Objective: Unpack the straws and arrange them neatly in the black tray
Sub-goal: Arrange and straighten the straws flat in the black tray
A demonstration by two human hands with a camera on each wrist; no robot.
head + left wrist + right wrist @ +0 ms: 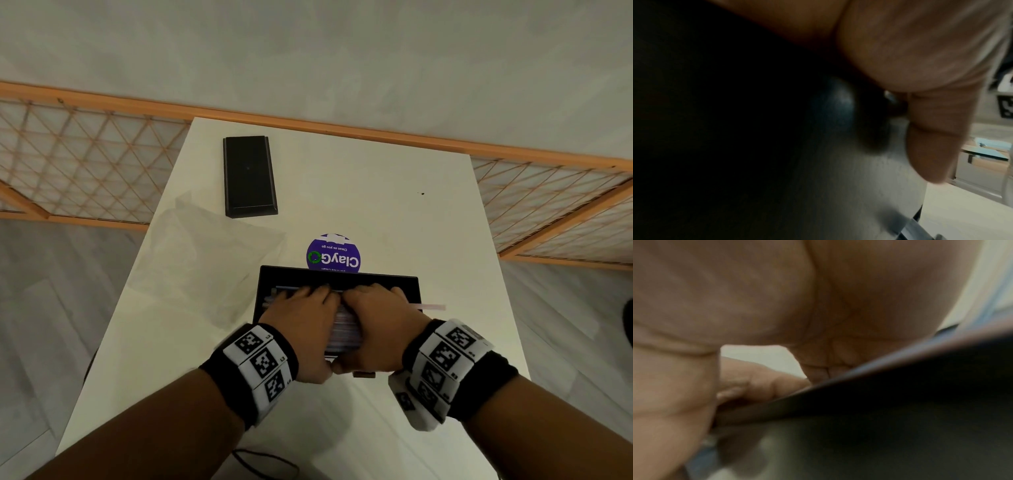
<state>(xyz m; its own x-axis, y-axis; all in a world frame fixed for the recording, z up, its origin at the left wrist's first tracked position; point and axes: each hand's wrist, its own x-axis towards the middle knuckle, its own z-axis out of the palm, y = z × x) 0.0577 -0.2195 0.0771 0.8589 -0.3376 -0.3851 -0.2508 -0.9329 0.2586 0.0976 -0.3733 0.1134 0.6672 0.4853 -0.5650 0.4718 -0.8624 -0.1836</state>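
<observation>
A black tray (339, 276) sits at the middle of the white table, and a bundle of pale striped straws (346, 334) lies across it. My left hand (301, 323) and right hand (376, 318) sit side by side on the bundle. Their fingers curl over its far side and both thumbs meet at the near edge. One straw (432, 307) sticks out past the tray's right rim. The left wrist view is mostly dark tray (715, 129), with a thumb (937, 141) beside it. In the right wrist view the palm (777, 296) sits above the tray rim (900, 382).
A second black tray (249, 175) lies at the far left of the table. The crumpled clear wrapper (205, 263) lies left of the hands. A round purple sticker (334, 255) shows just beyond the tray. An orange lattice fence (85, 157) borders the table's far side.
</observation>
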